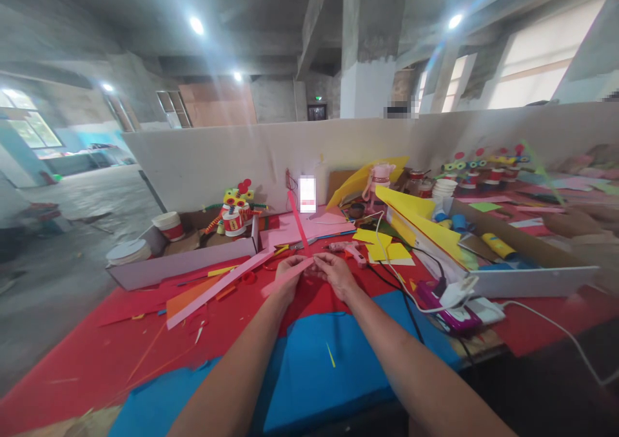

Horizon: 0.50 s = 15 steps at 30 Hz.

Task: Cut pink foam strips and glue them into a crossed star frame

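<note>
Blue foam sheet (319, 366) lay nearest, beyond it left hand (289, 274) and right hand (336, 272) pinched a pink paper strip (285, 278).

A bare concrete hall is lit by ceiling lamps (196, 24) and large windows (541, 69); a grey floor (72, 231) is seen.

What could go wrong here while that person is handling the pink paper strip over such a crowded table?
The pink strip is held only at the fingertips of the left hand and right hand, so it might crease or tear. The glue gun lies just beyond the right hand, and might burn a finger if it is hot. Black cables run close beside the right forearm and could snag.
</note>
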### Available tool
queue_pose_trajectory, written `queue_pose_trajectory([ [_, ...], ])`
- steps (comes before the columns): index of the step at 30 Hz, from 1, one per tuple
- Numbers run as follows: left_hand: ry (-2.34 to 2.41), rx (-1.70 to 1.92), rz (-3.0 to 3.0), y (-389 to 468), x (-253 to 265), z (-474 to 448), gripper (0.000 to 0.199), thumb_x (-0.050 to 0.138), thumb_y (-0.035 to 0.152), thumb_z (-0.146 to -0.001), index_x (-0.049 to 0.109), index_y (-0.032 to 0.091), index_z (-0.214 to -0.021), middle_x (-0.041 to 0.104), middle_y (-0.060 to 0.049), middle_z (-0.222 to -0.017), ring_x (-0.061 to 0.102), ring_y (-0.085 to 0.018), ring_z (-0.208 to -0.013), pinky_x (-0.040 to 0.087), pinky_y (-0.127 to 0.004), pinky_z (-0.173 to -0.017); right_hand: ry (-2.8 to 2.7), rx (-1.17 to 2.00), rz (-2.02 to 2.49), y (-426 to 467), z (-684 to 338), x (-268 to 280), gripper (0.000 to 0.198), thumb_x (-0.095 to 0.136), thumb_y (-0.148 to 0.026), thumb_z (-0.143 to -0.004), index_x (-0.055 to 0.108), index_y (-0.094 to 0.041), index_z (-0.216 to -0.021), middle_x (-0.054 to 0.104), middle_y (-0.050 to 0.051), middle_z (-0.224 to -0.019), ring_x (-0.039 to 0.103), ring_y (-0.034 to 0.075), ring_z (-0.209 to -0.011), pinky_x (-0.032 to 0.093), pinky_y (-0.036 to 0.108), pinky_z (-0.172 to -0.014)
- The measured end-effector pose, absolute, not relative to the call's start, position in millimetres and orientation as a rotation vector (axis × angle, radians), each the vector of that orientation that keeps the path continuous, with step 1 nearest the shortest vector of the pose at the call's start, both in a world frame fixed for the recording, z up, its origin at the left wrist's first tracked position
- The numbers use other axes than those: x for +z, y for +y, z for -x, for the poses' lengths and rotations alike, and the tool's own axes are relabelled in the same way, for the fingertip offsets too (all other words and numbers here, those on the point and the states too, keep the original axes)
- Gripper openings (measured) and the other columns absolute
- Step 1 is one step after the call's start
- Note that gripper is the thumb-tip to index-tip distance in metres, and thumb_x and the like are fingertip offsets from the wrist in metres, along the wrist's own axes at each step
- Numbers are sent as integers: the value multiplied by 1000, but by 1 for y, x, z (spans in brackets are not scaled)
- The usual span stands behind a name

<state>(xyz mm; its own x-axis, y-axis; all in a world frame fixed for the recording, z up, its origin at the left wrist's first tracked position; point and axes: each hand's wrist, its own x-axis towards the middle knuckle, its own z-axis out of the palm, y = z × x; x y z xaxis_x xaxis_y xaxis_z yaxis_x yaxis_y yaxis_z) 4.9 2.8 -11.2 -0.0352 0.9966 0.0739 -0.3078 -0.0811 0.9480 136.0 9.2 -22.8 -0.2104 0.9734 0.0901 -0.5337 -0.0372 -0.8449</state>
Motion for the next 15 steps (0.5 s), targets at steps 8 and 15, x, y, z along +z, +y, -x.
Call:
queue_pose_trajectory([
  [8,975,1351,-1042,-2,-5,-4,30,86,34,-51,71,12,-65,68,-5,-58,58,-12,-49,46,-23,-50,-895,1501,721,7,-135,-20,42,89,-43,-45,69,-17,-71,67,-1,-64,63,14,-63,57,32,-70],
  [15,890,1355,-1010,2,-7,-3,30,86,33,-51,72,11,-65,67,-4,-57,57,-11,-48,45,-22,-49,-892,1560,687,7,-137,-17,41,86,-50,-51,69,-17,-71,67,-1,-63,63,13,-62,56,30,-68],
])
